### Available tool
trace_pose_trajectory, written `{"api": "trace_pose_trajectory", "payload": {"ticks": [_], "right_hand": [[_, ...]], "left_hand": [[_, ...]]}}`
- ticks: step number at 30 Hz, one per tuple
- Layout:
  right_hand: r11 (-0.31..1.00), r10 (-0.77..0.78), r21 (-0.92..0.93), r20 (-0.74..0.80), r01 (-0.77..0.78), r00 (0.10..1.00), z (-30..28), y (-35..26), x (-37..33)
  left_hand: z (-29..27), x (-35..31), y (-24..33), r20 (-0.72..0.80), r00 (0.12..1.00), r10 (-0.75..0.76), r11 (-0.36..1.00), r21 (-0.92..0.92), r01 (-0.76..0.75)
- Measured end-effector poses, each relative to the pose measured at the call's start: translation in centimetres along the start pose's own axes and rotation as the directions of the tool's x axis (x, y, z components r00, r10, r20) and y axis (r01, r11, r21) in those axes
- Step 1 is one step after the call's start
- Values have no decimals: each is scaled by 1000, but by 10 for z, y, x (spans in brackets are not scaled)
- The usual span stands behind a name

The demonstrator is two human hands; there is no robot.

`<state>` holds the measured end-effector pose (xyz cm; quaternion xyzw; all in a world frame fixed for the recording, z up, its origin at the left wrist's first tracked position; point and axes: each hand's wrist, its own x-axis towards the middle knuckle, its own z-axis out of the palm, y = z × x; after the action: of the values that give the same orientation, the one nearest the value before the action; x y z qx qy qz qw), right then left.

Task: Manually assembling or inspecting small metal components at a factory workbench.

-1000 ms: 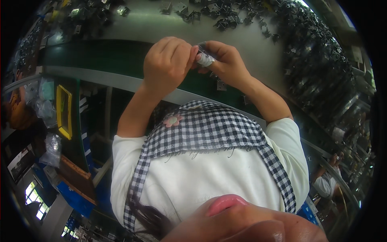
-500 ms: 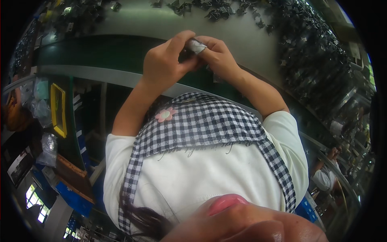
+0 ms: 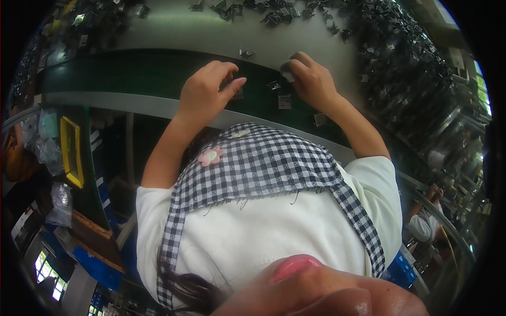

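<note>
My left hand (image 3: 206,90) is over the green strip along the bench's near edge, thumb and curled fingers apart, with nothing seen between them. A small metal piece (image 3: 238,95) lies just beside its thumb. My right hand (image 3: 315,84) is to the right, fingers bent together. A pale grey-white wrap or scrap (image 3: 288,70) shows at its fingertips; I cannot tell whether it is worn or held. Between the hands lie a small bent metal part (image 3: 246,53), another shiny part (image 3: 273,85) and a square metal plate (image 3: 284,102). One more plate (image 3: 319,119) sits below my right wrist.
Dark metal parts are heaped at the bench's far side (image 3: 279,13) and in a large pile (image 3: 403,68) at the right. A pale metal rail (image 3: 121,98) edges the bench before me. Lower left is a yellow frame (image 3: 72,151); another person (image 3: 424,221) is at far right.
My hands were together around a small part and have moved apart, the left opening and the right shifting rightward. A metal part now shows on the bench between them.
</note>
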<state>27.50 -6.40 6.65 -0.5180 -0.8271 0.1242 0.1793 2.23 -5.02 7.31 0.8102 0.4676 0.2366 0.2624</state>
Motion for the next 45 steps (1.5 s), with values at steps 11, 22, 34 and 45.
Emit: {"api": "trace_pose_trajectory", "payload": {"ticks": [11,22,34,45], "right_hand": [[1000,-18,14,65,18,998,2,6,11],[126,-123,854,518,-505,846,3,-40,48],[825,-550,71,-121,560,826,2,-49,68],[42,6,778,627,-627,779,22,-37,65]], "left_hand": [[-1,8,-2,-140,961,239,916,-297,-271],[-28,2,20,-72,982,172,684,-709,-172],[-13,1,-2,92,957,-275,302,-937,177],[-4,9,-13,-271,889,368,922,-18,-387]]}}
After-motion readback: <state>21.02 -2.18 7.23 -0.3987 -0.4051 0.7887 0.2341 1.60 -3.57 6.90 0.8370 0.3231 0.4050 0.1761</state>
